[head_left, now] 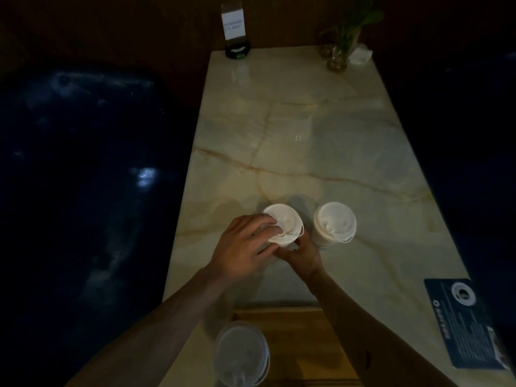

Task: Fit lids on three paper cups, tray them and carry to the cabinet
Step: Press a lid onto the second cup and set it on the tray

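Observation:
Three white-lidded paper cups are on the marble table (pixel 307 129). On the middle cup (pixel 287 219), my left hand (pixel 245 244) lies over the near left side of the lid, fingers curled onto it. My right hand (pixel 300 252) grips the same cup's side from below and to the right, mostly hidden under the lid. A second lidded cup (pixel 335 222) stands just to the right, untouched. A third lidded cup (pixel 241 353) stands close to me at the left edge of a wooden tray (pixel 301 331).
A dark blue card (pixel 463 322) lies at the table's near right edge. At the far end stand a sign holder (pixel 234 29), a glass vase with a plant (pixel 339 48) and a napkin (pixel 360 54). Dark seats flank the table on both sides.

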The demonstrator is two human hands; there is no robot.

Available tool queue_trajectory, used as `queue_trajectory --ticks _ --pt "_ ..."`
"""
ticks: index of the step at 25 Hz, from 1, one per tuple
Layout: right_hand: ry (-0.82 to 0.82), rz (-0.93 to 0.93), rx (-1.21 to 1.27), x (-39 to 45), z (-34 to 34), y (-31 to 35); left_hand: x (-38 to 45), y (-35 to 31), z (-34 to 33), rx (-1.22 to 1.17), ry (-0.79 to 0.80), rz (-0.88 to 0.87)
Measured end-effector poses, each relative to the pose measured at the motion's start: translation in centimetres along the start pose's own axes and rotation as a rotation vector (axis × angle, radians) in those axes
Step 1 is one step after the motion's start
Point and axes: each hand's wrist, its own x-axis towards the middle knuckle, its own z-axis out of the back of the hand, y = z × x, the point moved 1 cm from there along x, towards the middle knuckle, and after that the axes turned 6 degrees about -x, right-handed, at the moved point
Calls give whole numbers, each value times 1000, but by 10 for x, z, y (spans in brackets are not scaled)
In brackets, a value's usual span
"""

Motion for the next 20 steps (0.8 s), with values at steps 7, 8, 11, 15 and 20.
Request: queue_trajectory --ticks 7,8,11,15,20 --pt "-44 110 59 -39 -1 47 1 -25 57 -153 -98 44" --pt "-53 125 73 -47 0 56 -1 -29 67 -193 -117 52" --pt "-51 176 132 -76 2 82 -7 -41 96 -346 -165 83" --pt "-85 267 149 -112 -1 112 -16 -62 132 -405 -211 51" --pt "-147 326 194 -154 -10 142 -29 -88 157 -357 -361 -62"
